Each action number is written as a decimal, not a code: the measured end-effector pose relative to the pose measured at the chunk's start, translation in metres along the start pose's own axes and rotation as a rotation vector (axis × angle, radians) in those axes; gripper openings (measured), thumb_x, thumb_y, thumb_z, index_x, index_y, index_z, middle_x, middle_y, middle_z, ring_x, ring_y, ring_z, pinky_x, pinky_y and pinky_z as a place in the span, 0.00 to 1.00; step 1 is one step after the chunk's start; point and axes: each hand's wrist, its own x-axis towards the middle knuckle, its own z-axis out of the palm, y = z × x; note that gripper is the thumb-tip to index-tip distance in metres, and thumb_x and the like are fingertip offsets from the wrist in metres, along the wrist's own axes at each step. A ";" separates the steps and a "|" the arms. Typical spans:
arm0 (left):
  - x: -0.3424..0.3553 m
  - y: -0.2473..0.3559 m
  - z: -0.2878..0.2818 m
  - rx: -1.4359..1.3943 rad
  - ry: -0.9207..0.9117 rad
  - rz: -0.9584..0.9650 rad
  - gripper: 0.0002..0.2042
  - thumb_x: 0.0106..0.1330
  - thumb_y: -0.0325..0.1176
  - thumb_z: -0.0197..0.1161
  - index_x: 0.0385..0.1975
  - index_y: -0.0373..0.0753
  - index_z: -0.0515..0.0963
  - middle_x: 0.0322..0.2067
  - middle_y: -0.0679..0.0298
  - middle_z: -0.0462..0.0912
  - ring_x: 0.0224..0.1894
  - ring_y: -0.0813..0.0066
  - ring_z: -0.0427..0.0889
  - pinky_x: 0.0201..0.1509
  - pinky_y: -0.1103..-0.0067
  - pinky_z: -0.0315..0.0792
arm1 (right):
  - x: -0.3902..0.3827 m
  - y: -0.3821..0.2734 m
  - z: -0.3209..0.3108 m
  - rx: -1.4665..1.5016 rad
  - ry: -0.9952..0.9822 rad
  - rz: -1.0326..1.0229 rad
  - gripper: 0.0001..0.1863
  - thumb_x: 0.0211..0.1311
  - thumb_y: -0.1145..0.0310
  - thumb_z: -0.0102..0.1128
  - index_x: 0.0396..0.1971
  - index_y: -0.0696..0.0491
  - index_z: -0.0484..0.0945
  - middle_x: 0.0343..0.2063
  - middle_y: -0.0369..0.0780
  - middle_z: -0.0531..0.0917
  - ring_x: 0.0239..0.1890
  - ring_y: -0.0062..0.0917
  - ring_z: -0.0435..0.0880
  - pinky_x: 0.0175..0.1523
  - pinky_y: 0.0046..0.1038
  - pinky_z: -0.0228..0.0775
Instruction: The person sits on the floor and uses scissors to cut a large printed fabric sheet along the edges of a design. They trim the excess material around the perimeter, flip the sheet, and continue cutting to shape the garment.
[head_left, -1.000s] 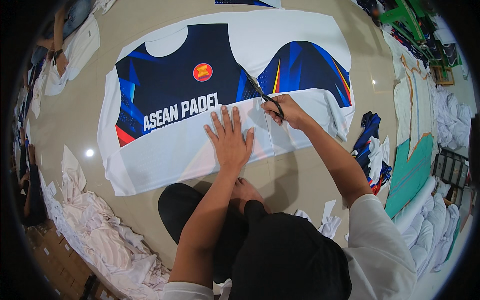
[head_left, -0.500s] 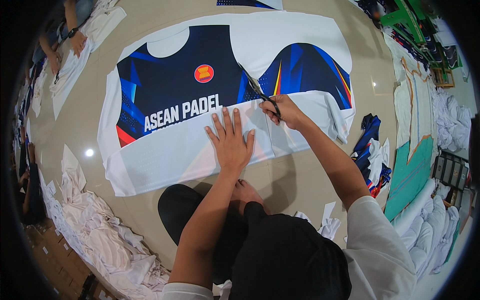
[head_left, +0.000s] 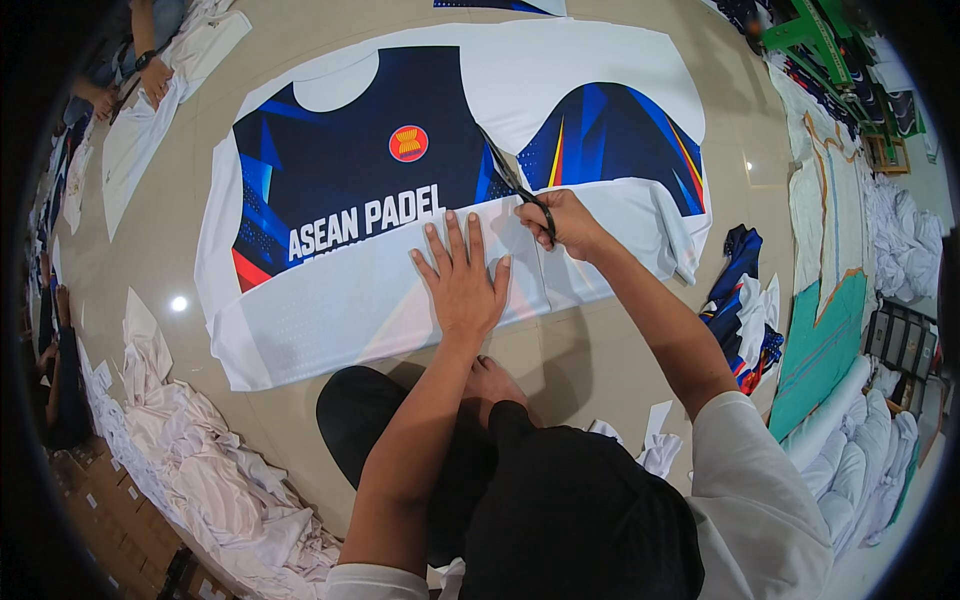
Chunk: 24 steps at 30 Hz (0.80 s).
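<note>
My left hand lies flat, fingers spread, on a folded-back strip of pale white fabric with faint print showing through. My right hand grips black scissors, their blades pointing up and left along the right edge of a navy printed front panel with white lettering and a round red-and-yellow emblem. Just right of the blades is a domed navy piece with blue, red and yellow streaks. Both printed pieces are on a larger white fabric sheet.
Tiled floor surrounds the fabric. Printed scraps lie at right, beside green-and-cream pattern pieces and white bundles. White cloth heaps and cardboard are lower left. A co-worker's hand holds white fabric upper left; green metal equipment stands upper right.
My right hand and the scissors have shifted very slightly left. My left hand stays in place. The co-worker's hands and white fabric at upper left have moved rightward and upward.
</note>
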 end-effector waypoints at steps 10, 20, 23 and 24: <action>0.000 0.000 0.000 -0.003 0.002 0.001 0.38 0.76 0.55 0.52 0.81 0.41 0.56 0.82 0.47 0.47 0.83 0.36 0.39 0.79 0.35 0.34 | -0.001 -0.015 0.018 0.030 0.010 -0.048 0.17 0.63 0.58 0.71 0.25 0.56 0.79 0.17 0.35 0.76 0.16 0.19 0.73 0.21 0.25 0.62; 0.000 0.000 0.000 0.000 -0.005 -0.003 0.37 0.77 0.56 0.51 0.80 0.41 0.58 0.82 0.47 0.47 0.83 0.35 0.39 0.79 0.35 0.33 | 0.012 -0.023 0.030 0.079 0.033 -0.033 0.16 0.64 0.58 0.71 0.25 0.54 0.79 0.16 0.32 0.74 0.15 0.16 0.71 0.21 0.22 0.61; 0.000 0.000 0.000 0.001 -0.009 -0.004 0.37 0.77 0.56 0.51 0.80 0.41 0.58 0.82 0.47 0.47 0.83 0.35 0.38 0.79 0.35 0.33 | 0.013 -0.022 0.031 0.079 0.045 -0.022 0.15 0.64 0.59 0.71 0.25 0.53 0.79 0.16 0.31 0.75 0.15 0.15 0.71 0.21 0.22 0.62; 0.000 0.000 0.000 0.001 -0.008 -0.004 0.37 0.77 0.56 0.51 0.80 0.41 0.58 0.82 0.47 0.47 0.83 0.36 0.38 0.79 0.35 0.33 | 0.015 -0.020 0.031 0.084 0.046 -0.024 0.15 0.64 0.59 0.71 0.25 0.53 0.79 0.16 0.31 0.75 0.15 0.15 0.71 0.21 0.22 0.62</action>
